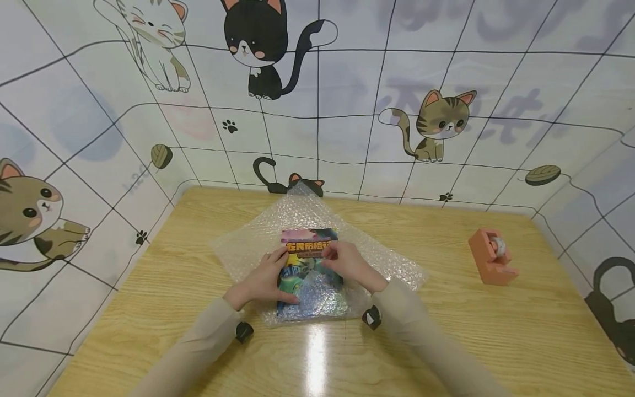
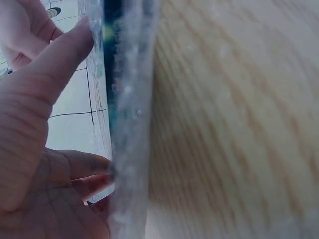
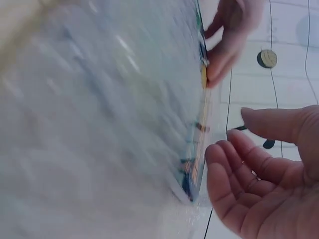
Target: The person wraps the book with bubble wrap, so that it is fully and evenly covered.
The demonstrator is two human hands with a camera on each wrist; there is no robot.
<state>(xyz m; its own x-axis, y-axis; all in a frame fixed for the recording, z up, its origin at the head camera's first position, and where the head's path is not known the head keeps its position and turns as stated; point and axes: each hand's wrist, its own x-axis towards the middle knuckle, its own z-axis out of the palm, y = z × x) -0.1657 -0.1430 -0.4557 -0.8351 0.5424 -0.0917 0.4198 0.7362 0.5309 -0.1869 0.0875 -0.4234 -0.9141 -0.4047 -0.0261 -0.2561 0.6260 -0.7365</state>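
A colourful book (image 1: 303, 263) with yellow lettering lies on a sheet of bubble wrap (image 1: 258, 231). A flap of the wrap covers the lower part of its cover. My left hand (image 1: 265, 278) rests along the book's left side, its thumb on the wrapped lower cover and its fingertips near the upper left edge. Over the upper right of the book is my right hand (image 1: 349, 262), fingers loosely bent. In the right wrist view a gap shows between the right thumb (image 3: 274, 124) and fingers, with nothing held there.
An orange tape dispenser (image 1: 491, 256) with a roll of tape stands on the right of the wooden table (image 1: 436, 342). A cat-printed cloth (image 1: 347, 138) rises behind and beside the table. The wrap's far corner reaches the back edge.
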